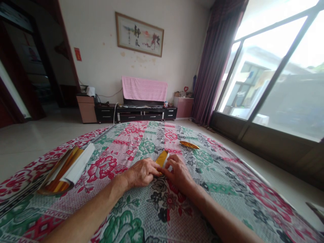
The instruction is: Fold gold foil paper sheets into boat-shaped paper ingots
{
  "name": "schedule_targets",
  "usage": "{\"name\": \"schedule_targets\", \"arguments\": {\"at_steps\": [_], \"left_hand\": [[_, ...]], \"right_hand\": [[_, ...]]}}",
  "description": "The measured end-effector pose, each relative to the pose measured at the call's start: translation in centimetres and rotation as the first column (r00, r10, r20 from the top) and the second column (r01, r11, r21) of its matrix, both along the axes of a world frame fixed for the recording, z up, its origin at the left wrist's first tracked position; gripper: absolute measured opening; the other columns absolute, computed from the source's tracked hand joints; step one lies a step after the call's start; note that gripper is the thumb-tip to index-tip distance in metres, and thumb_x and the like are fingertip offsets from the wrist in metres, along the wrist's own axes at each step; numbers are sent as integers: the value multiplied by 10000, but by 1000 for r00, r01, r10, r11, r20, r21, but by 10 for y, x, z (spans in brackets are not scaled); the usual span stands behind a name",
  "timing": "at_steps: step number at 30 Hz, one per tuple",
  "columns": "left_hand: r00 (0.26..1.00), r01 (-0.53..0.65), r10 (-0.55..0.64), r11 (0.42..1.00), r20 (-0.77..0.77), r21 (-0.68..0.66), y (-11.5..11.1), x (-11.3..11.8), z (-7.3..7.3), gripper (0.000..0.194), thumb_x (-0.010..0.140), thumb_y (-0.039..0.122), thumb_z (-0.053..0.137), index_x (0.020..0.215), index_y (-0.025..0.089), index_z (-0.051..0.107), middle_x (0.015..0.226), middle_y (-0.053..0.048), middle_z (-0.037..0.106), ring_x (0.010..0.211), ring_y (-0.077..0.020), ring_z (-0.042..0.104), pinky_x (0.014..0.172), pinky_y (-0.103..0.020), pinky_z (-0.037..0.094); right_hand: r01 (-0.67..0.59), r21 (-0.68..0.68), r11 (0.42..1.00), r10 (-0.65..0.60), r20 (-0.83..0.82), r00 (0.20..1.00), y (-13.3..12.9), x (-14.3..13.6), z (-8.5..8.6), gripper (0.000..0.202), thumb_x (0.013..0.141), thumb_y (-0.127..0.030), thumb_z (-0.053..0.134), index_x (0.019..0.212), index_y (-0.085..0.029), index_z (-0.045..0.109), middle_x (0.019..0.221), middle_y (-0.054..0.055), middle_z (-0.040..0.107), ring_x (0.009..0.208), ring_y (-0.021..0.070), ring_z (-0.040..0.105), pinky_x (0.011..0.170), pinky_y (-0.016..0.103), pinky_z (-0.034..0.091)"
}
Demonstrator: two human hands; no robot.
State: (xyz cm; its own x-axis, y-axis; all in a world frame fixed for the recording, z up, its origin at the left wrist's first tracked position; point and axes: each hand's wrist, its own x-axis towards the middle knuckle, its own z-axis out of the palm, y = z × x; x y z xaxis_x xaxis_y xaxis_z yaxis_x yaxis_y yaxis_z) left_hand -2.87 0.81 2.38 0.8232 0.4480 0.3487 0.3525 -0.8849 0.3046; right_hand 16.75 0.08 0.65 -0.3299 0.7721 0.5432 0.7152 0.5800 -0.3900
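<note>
Both hands meet at the middle of a cloth-covered table over a small sheet of gold paper [161, 159] with a white reverse side, partly folded. My left hand [143, 172] has its fingers curled, with the thumb and fingertips pressed on the paper's left and near edge. My right hand [179, 171] pinches the paper's right side, where a white part shows. The fingers hide the paper's near end. Beyond my right hand lies a gold folded-paper piece [189, 145], pointed at both ends like a boat.
On the left of the flowered tablecloth [121, 209] rests a curled stack of gold and white paper sheets [66, 170]. Past the table's far edge are a low black cabinet [141, 114] and a pink cloth [144, 88]. A large window [273, 74] is on the right.
</note>
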Motion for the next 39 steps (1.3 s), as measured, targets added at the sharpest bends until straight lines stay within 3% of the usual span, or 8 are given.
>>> {"name": "schedule_targets", "arguments": {"at_steps": [4, 13, 20, 28, 39], "left_hand": [[1000, 8, -8, 1000, -20, 1, 1, 0, 1, 481, 628, 7, 363, 907, 221, 692, 1017, 19, 675, 931, -152, 595, 914, -289, 391], [999, -19, 20, 999, -28, 26, 2, -3, -2, 488, 624, 12, 376, 928, 220, 696, 1028, 8, 664, 940, -163, 581, 920, -307, 388], [1000, 8, -8, 1000, -23, 4, -1, -1, 3, 485, 610, 9, 362, 901, 211, 693, 999, 5, 671, 923, -159, 583, 898, -294, 396], [1000, 11, -11, 1000, -25, 5, -1, -1, 5, 475, 585, 0, 354, 846, 201, 697, 953, 1, 677, 885, -153, 584, 874, -293, 398], [1000, 0, 0, 1000, -11, 19, 0, -1, 1, 518, 618, 9, 363, 960, 220, 690, 1020, -3, 672, 917, -152, 587, 891, -325, 417]], "right_hand": [[-27, -27, 999, 27, -5, 1000, -1, 2, 2, 83, 723, -177, 660, 702, -184, 580, 896, 39, 530, 852, 156, 519, 770, 274, 434], [-28, -23, 999, 27, -42, 999, 3, 8, -1, 97, 732, -119, 584, 663, -176, 547, 958, 57, 523, 866, 163, 515, 777, 296, 433], [-61, 53, 997, 63, -28, 998, -4, 6, -1, 35, 776, -211, 567, 775, -192, 539, 1059, 82, 512, 996, 196, 506, 866, 345, 422], [-63, 87, 994, 59, 46, 997, -4, 5, -7, 173, 758, -233, 598, 916, -202, 535, 1248, 108, 417, 1182, 249, 392, 968, 428, 354], [-95, 13, 995, 96, -5, 995, -1, 12, -1, 304, 690, -21, 453, 907, -210, 553, 1302, 67, 371, 1211, 229, 364, 988, 444, 335]]}}
